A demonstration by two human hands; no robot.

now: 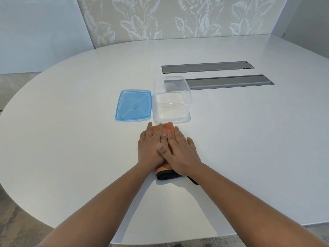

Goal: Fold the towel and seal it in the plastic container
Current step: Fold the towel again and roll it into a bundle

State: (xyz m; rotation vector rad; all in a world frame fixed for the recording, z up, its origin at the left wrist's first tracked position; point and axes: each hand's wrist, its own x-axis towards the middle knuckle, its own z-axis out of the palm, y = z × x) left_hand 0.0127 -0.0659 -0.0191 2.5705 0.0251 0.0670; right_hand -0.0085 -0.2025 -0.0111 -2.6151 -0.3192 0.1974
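White oval table (71, 139), my left hand (151, 148) and right hand (179, 152) flat, fingers straight, pressing the folded orange towel (166, 129) near its front edge, gripping nothing, clear container (171, 107) and blue lid (133, 106) just beyond

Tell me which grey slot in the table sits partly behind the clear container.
The nearer grey slot; its left end shows through the clear container. The farther slot lies clear of it.

The towel (168, 128) lies on the table (71, 139), just before the container (171, 100). Both hands lie flat on it side by side, the left hand (151, 148) left of the right hand (179, 154), the right thumb across the left. The lid (133, 106) lies just left of the container. Two slots (231, 81) sit behind and to the right.
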